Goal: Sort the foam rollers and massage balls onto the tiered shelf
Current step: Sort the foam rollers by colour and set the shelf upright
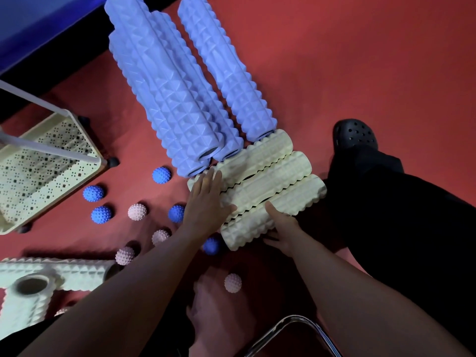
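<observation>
Foam rollers and massage balls nearly all lie on the red floor (334, 60), so by my judgement the sorting has hardly begun. The tiered shelf (85, 150) at the left shows perforated trays with nothing on them in the part that is in view. Three cream rollers (268, 173) lie side by side in the middle, touching the ends of the lilac rollers (180, 99) beyond them. The left hand (206, 199) rests flat, fingers spread, on the farther cream rollers; its grip closes on nothing. The right hand (283, 228) cups the near end of the nearest cream roller (260, 222), thumb on top, a loose grip not yet lifting. Blue balls (93, 194) and pink balls (137, 212) lie scattered between shelf and rollers, and pale green rollers (51, 274) wait at lower left. Everything seen here is left to place.
</observation>
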A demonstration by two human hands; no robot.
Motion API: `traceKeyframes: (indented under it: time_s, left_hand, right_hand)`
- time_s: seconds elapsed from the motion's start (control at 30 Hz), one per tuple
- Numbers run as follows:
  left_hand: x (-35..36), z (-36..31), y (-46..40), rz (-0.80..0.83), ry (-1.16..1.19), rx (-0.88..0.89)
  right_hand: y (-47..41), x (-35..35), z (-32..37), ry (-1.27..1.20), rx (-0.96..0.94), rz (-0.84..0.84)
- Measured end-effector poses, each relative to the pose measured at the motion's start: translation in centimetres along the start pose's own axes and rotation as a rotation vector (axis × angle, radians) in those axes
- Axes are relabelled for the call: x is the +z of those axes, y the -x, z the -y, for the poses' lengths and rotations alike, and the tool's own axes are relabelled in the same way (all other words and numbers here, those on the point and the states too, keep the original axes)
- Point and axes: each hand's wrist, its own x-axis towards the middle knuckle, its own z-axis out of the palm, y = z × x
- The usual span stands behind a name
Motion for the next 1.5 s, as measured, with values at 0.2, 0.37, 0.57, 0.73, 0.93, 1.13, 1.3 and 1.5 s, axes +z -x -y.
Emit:
traceKeyframes:
  time_s: [0.2,0.37,0.57,0.73,0.93,1.13,1.3,1.5]
  left_hand:
    - [-2.4,0.3,3.9,-0.054,-0.051,-0.006]
    - [-6.7,-0.3,8.3,-0.105,-0.062,-0.086]
    - [-13.5,-1.5,15.0,-0.146,-0.085,-0.099]
    - [-19.4,-1.1,20.7,-0.252,-0.098,-0.088]
    - [-27.2,1.3,27.7,-0.408,-0.087,-0.070]
    - [-32.4,5.4,34.5,-0.573,-0.071,-0.157]
    - [-33.2,11.1,39.6,-0.636,-0.015,-0.273]
    - [-30.5,19.5,44.5,-0.641,0.054,-0.451]
  right_hand:
    - [2.9,-0.1,1.1,0.212,-0.088,-0.138]
    - [8.4,0.7,2.5,0.554,-0.321,-0.235]
    - [18.2,3.4,3.2,0.753,-0.574,-0.045]
    - [26.8,7.1,3.2,0.951,-0.908,0.028]
    - [34.3,12.2,2.2,1.204,-1.191,0.048]
    - [40.5,18.8,0.3,1.406,-1.446,0.101]
    - [44.1,25.4,-3.1,1.528,-1.588,0.180]
    - [45.9,33.0,-8.2,1.719,-1.640,0.299]
